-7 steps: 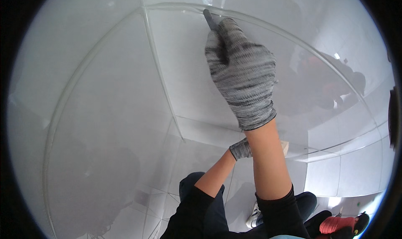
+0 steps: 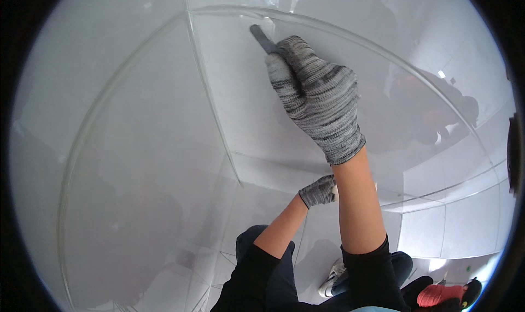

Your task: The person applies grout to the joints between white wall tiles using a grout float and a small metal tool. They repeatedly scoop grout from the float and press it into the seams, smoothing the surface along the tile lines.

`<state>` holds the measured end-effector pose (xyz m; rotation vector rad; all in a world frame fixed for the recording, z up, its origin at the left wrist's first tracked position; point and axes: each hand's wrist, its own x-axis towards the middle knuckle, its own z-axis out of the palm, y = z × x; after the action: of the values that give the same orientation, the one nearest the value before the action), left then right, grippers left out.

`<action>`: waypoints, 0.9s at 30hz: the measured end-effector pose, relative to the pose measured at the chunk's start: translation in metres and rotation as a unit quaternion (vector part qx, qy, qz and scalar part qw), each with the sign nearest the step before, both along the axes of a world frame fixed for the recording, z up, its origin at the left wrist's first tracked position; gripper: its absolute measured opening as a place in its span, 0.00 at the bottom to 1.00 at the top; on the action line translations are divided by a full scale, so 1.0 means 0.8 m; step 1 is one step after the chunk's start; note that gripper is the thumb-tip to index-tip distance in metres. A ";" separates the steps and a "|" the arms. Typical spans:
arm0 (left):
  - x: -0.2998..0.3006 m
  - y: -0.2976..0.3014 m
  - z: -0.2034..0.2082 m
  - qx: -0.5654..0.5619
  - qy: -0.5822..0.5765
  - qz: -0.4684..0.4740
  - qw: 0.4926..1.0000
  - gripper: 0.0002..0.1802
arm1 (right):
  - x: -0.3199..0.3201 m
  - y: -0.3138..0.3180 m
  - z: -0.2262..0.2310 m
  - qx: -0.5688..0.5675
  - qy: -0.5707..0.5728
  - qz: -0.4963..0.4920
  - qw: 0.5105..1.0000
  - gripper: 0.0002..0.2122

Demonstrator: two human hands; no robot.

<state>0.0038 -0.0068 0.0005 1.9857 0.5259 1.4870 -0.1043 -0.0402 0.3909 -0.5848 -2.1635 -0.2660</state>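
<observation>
My right hand (image 2: pixel 322 99), in a grey striped knit glove, is closed around a slim flat grey blade-like tool (image 2: pixel 262 37). The tool's rounded end points up and left, just under the pale curved-looking joint (image 2: pixel 339 28) between large glossy white wall tiles (image 2: pixel 246 93). It looks slightly apart from that joint. My left hand (image 2: pixel 317 193), gloved alike, is lower down, partly behind my right forearm. Its fingers are closed on a pale beige piece (image 2: pixel 335 192), mostly hidden, so its kind cannot be made out.
A vertical joint (image 2: pixel 206 85) runs down the wall left of my hands. Glossy floor tiles (image 2: pixel 246 202) lie below, with my shoe (image 2: pixel 331 279) on them. At the lower right is a red and black item (image 2: pixel 439 296). A dark object (image 2: pixel 513 153) stands at the right edge.
My right hand has moved the grey tool down and left, off the joint, and its tip tilts further left. My left hand shows more beside the right forearm.
</observation>
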 end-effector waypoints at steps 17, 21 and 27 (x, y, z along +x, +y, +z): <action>-0.127 -0.144 0.349 -0.389 -0.565 -0.252 0.683 0.41 | 0.230 -0.039 -0.012 -0.394 -0.130 0.023 0.909 0.14; -0.112 -0.137 0.351 -0.363 -0.605 -0.257 0.660 0.38 | 0.238 -0.022 0.001 -0.448 -0.114 0.027 0.886 0.15; -0.100 -0.084 0.336 -0.383 -0.618 -0.204 0.655 0.35 | 0.252 0.046 -0.012 -0.474 -0.123 0.013 0.872 0.14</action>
<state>-0.0760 -0.0742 0.2693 0.1545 0.0157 1.5302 0.0977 -0.0036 0.3816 -1.0942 -2.4661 0.8428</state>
